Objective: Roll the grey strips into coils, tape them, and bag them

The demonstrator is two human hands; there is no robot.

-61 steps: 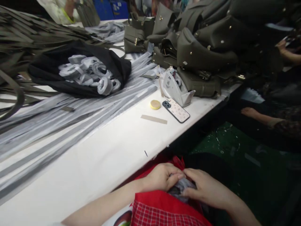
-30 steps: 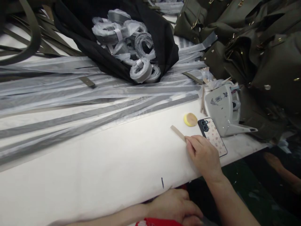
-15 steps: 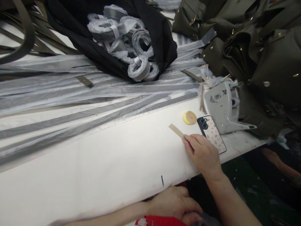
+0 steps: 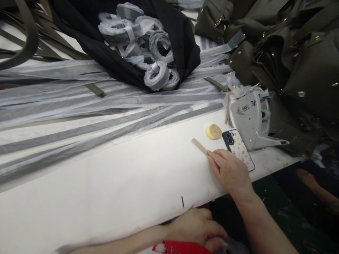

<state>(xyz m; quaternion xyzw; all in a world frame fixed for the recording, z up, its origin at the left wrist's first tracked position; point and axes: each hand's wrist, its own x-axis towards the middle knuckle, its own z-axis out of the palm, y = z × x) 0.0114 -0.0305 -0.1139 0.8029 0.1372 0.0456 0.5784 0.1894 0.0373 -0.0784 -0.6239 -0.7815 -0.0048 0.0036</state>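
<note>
My right hand (image 4: 230, 171) rests on the white table (image 4: 127, 176) near its front edge, fingers curled together over one end of a thin tan strip (image 4: 199, 145). The strip's free end sticks out toward the upper left. My left hand (image 4: 196, 225) is low below the table edge, fingers closed over red cloth (image 4: 182, 247) and a grey bundle in my lap; what it grips is mostly hidden. A phone in a patterned case (image 4: 239, 150) lies just right of my right hand.
A yellow round disc (image 4: 213, 131) and a white holder (image 4: 250, 121) sit beside the phone. Long grey strips (image 4: 106, 113) cover the table's back half. A black bag of rolled grey tape (image 4: 148, 46) lies behind them. Olive handbags (image 4: 291, 53) are piled at right.
My right hand rose from my lap to the table and settled on the tan strip, nudging it slightly. My left hand stayed low at the red cloth. The view tilted toward the table.
</note>
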